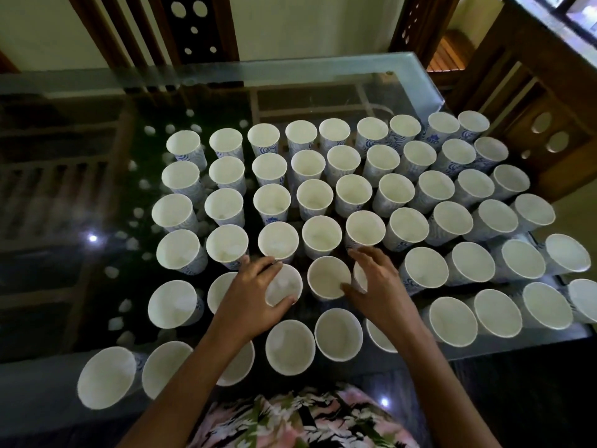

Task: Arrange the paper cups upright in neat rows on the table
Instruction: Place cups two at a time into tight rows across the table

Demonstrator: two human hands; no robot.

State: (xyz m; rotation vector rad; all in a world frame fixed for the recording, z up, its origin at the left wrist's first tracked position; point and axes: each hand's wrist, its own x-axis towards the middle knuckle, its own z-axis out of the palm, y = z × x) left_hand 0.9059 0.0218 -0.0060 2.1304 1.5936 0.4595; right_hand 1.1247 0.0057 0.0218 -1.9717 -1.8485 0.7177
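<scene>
Several rows of white paper cups with blue patterns stand upright on the glass table. My left hand grips one cup in the second row from the front, fingers and thumb curled round its rim. My right hand hovers just right of a neighbouring cup, fingers spread over another cup that it mostly hides; the thumb touches the neighbouring cup's rim. The front row, with a cup between my forearms, runs along the near edge.
Wooden chairs stand at the far side and the right side of the table. The left part of the glass holds no cups. The rightmost cups sit near the table's right edge. My patterned clothing is at the bottom.
</scene>
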